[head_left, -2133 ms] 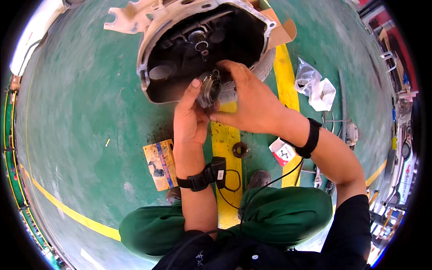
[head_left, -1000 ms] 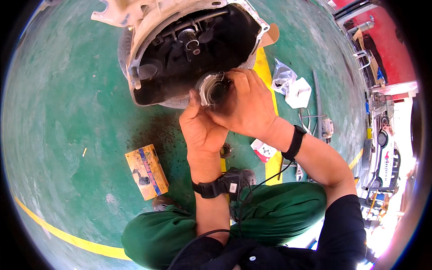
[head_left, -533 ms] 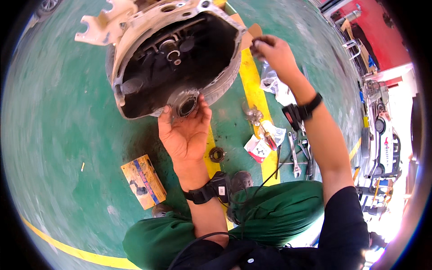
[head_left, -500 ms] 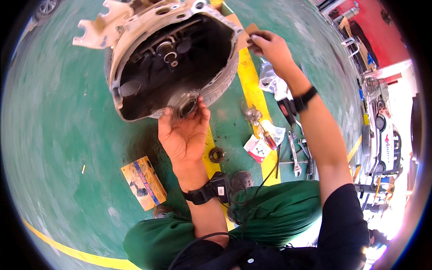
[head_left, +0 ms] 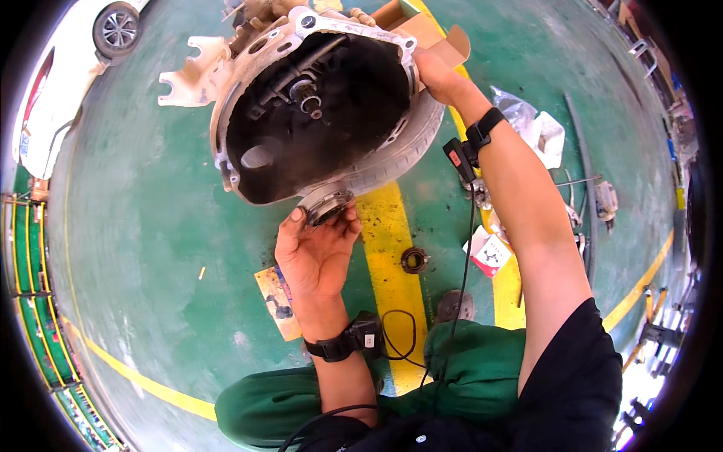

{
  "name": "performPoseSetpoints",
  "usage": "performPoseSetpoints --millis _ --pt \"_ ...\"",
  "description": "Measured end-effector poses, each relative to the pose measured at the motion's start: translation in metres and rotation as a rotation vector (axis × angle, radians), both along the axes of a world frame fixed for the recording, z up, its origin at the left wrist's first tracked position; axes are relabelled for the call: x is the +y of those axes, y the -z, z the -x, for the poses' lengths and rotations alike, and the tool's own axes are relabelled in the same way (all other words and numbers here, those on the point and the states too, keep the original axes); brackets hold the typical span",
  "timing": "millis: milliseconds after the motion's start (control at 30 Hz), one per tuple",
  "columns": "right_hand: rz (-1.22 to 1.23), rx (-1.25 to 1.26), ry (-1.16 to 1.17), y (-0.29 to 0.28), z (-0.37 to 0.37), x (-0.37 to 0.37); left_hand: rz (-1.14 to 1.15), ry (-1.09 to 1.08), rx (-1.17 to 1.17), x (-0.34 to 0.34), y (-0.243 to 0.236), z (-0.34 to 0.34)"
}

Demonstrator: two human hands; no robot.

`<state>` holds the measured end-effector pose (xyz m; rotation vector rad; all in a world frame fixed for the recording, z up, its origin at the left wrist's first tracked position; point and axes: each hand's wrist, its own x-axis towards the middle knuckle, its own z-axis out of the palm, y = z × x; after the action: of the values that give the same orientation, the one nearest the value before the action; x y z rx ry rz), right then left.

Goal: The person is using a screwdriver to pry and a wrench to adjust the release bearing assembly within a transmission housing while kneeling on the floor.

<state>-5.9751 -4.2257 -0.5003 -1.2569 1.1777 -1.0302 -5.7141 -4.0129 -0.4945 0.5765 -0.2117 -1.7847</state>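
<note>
In my left hand (head_left: pixel 320 252), the fingertips and thumb close round a ring-shaped release bearing (head_left: pixel 328 206), held just below the lower lip of a gearbox bell housing (head_left: pixel 220 135). A splined shaft (head_left: pixel 307 96) sticks out from the dark inside of the housing. My right hand (head_left: pixel 443 79) grips the housing's right rim; its fingertips are partly hidden there. Behind that hand is an open cardboard box (head_left: pixel 454 47). Under the housing lies a tyre (head_left: pixel 403 154). A second, dirty bearing (head_left: pixel 414 261) rests on the floor by the yellow stripe.
A flat yellow box (head_left: pixel 275 305) lies left of my left forearm. A red-and-white carton (head_left: pixel 491 255), plastic bags (head_left: pixel 544 135) and a long bar (head_left: pixel 581 166) are on the floor at the right. Cables hang from both wrist devices. A white car (head_left: pixel 56 75) stands far left.
My right hand has left the cardboard flap and come to the housing's rim. My left hand still holds the bearing below the housing. The view has shifted.
</note>
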Motion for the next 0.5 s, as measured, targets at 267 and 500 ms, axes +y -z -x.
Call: performPoseSetpoints --millis 267,500 --pt "-0.005 -0.070 0.035 0.011 0.015 0.012 -0.051 0.033 -0.189 -0.010 -0.031 0.010" --pt "0.267 0.056 -0.009 0.025 0.029 0.003 -0.136 0.207 -0.388 -0.034 -0.047 0.017"
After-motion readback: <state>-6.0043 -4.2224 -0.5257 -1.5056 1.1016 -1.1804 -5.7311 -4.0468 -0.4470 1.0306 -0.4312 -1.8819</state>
